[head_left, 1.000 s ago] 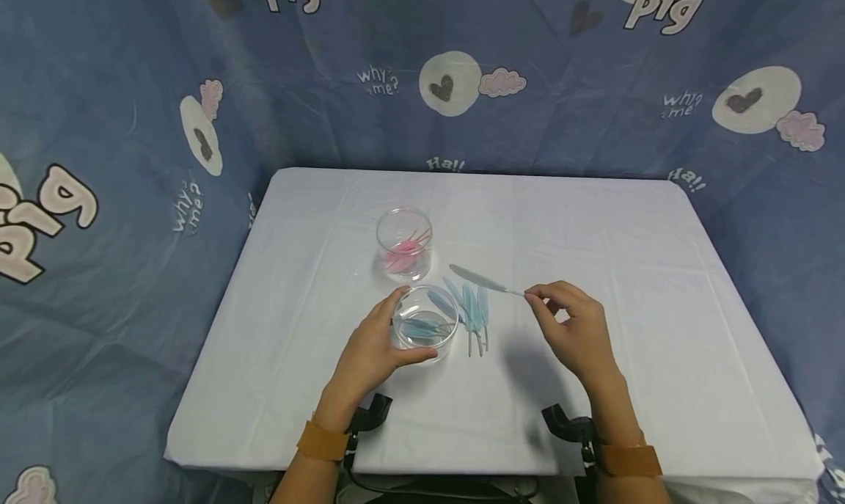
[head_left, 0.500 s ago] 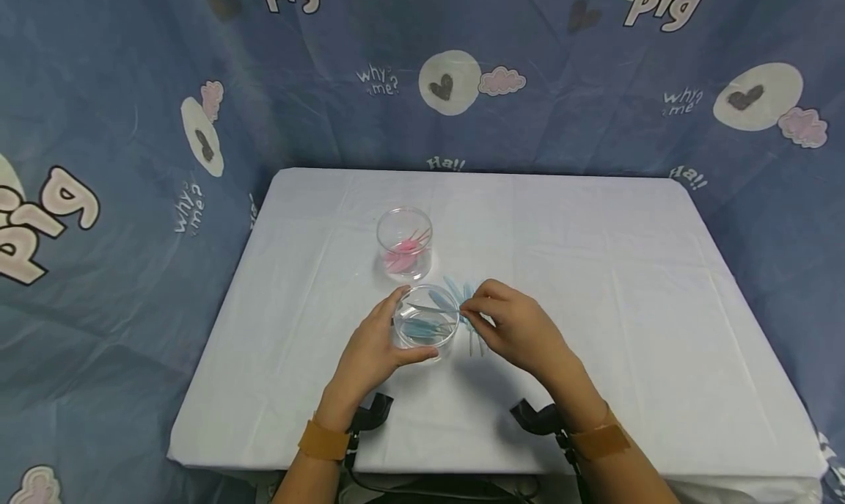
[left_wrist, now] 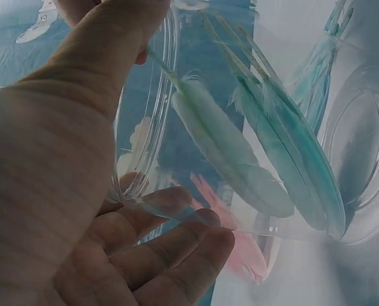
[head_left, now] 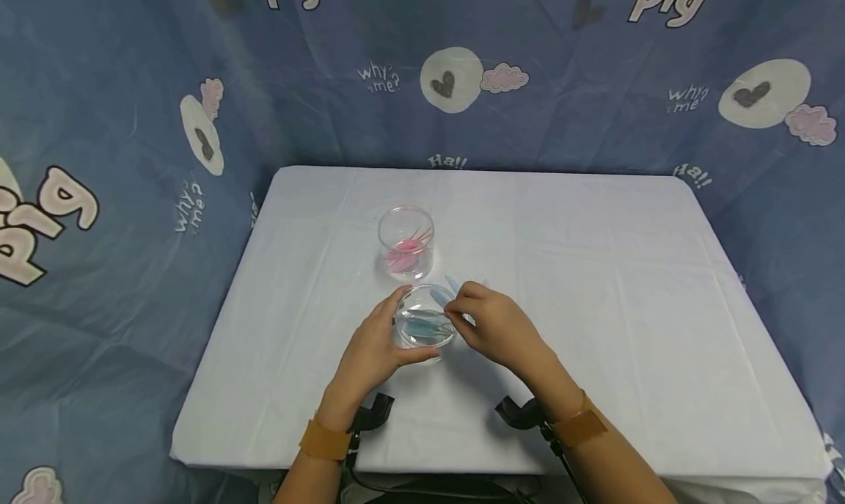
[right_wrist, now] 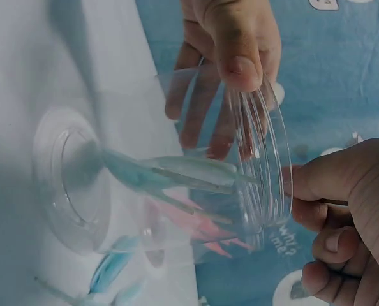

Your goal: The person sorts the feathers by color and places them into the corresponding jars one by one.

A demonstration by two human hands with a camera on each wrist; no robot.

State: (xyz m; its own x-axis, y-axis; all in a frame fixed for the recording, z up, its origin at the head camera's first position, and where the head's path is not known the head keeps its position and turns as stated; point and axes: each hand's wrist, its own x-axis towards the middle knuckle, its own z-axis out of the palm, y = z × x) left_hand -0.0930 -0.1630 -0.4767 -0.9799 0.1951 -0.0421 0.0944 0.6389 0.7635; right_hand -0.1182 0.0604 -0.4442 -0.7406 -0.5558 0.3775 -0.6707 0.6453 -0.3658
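My left hand (head_left: 378, 346) grips a clear plastic jar (right_wrist: 266, 137) by its side, near the rim. Several blue-green feathers (left_wrist: 291, 156) lie inside it, quills toward the mouth. At that mouth my right hand (head_left: 491, 324) pinches a pale blue feather (left_wrist: 224, 150) by its quill, the vane reaching down into the jar. Right thumb and finger are at the rim in the right wrist view. More blue feathers (right_wrist: 113, 264) lie on the table just right of the jar, mostly covered by the right hand in the head view.
Behind the held jar stands a second clear jar (head_left: 405, 214) with pink feathers (head_left: 404, 254) in it. A white cloth covers the table (head_left: 627, 306). A blue printed curtain (head_left: 343, 115) hangs at the back and sides.
My right hand has moved left from beyond the loose feathers to the jar mouth, bringing the pinched feather into the jar. My left hand stays on the jar.
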